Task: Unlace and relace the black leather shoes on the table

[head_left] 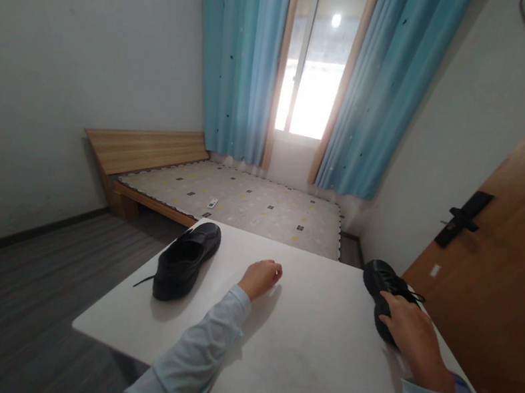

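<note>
The fingers of the left hand [262, 279], near the centre of the frame, are loosely clenched above the table. The fingers of the right hand [413, 335], right of centre, grasp the right-side shoe [379, 276].

Material: both shoes are black, smooth and rounded at the toe, with thin laces. The left-side shoe [184, 264] rests left of centre, its opening upward and a lace end trailing past the table edge. The table [302, 346] is white, flat and smooth, with straight edges.

Count: two shoes, two hands, one table, two blue curtains [242, 51], one window [321, 64], one bed [148, 153], one door [514, 268].

Surroundings: the bed, behind the table, has a wood-grain headboard and a patterned mattress [252, 198] carrying one small white item [212, 203]. The brown door, at the right, bears a black handle [464, 220].

Obstruction: the right hand covers part of the right-side shoe; the table hides the bed's near corner.
</note>
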